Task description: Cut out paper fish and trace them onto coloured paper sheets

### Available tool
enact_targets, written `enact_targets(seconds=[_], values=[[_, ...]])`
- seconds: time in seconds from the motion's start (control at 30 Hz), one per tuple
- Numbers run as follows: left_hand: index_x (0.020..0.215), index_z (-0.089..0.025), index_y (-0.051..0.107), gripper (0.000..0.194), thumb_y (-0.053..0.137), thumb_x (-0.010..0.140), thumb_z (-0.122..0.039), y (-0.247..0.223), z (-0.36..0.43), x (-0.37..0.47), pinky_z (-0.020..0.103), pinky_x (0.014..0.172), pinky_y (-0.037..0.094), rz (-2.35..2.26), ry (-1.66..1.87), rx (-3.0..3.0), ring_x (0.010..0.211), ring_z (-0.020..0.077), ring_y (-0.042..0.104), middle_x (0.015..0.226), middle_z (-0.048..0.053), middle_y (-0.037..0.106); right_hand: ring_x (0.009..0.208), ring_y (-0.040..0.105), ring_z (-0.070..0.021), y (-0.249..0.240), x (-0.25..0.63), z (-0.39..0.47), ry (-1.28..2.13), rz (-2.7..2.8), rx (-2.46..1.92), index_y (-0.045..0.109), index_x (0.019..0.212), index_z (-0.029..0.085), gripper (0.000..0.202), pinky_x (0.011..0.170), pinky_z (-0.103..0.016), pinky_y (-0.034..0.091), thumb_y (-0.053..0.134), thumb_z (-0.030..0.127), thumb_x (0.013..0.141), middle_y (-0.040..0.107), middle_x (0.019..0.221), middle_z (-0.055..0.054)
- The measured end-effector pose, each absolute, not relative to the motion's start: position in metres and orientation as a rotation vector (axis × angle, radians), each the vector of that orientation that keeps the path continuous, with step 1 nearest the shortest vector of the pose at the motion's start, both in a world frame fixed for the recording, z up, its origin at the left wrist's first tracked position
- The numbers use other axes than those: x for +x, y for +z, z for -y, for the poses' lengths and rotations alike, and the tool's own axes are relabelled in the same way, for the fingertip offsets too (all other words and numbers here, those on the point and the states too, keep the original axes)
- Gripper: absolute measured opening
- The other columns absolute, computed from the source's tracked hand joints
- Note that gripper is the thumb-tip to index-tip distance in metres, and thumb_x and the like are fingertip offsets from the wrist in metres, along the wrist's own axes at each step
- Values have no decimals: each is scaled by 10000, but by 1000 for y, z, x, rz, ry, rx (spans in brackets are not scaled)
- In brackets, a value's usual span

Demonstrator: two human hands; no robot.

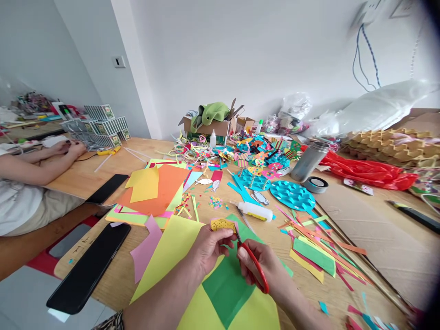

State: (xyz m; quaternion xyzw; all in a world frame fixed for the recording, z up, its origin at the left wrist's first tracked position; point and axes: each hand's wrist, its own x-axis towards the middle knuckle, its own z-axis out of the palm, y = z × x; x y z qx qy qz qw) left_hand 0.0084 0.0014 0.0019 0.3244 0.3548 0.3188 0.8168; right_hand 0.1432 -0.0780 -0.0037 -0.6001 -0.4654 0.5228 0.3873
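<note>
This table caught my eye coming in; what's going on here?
A person holds a yellow paper fish in the left hand and red-handled scissors in the right hand, blades at the fish's edge. Below lie a green sheet and a yellow sheet. Beyond, a white bottle lies on its side.

One pair of scissors (257, 263), two black phones (88, 268), two white bottles (256, 211), two blue discs (292, 195), one steel flask (308, 162)

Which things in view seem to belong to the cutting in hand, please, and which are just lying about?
Likely in use:
- red-handled metal scissors, in the right hand
- yellow paper fish, in the left hand

Apparently just lying about:
- cylindrical grey metal flask
- crumpled red plastic
- black-and-yellow elongated tool
</note>
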Motion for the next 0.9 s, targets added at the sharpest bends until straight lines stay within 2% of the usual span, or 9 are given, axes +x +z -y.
enact_targets(seconds=[0.43,0.53,0.73,0.9], values=[[877,-108,696,318,774,593,-229,2,0,8,194,473,427,-718,723,715,561,100,576,707,34,658,348,414,-75,6,142,79,1373,1175,-1551,457,640,208,493,361,-208,279,625,665,715,543,470,43],[873,-98,698,321,776,589,-226,2,1,8,192,485,434,-724,730,700,556,98,579,694,38,662,350,417,-78,11,142,80,1376,1176,-1578,460,640,209,494,362,-211,274,619,672,711,541,471,40],[880,-88,700,344,784,581,-236,0,0,9,200,490,443,-733,738,701,550,101,582,713,53,675,451,516,-112,17,142,81,1376,1197,-1573,458,654,205,485,410,-215,329,621,658,717,570,544,18],[913,-86,714,370,782,583,-239,-2,0,10,200,500,448,-738,736,701,555,98,581,719,52,676,414,470,-95,21,141,81,1372,1189,-1625,445,640,211,486,402,-214,305,624,657,710,547,503,35]])
